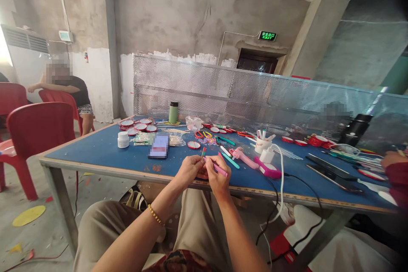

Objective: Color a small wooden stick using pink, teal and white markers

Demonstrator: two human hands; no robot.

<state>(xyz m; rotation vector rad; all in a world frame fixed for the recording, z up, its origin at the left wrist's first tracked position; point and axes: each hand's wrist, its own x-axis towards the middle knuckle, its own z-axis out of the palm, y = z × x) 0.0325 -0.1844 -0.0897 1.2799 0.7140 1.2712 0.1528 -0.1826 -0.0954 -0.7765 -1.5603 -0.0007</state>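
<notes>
Two hands meet over the blue table (pixel 95 153)'s near edge: the right hand (pixel 218 181) pinches a pink pen (pixel 222 171) beside the left hand (pixel 190 169). I would steady both wrists and guide the pen lightly. Fingers hide its far end; I cannot tell what, if anything, the left grips.

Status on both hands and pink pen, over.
Right hand: holding pink pen. Left hand: at pen's left end, grip unclear. Nearby: phone on table, left of hands.

Glossy plastic chair (pixel 43 125) — rough wall (pixel 172 17).
</notes>
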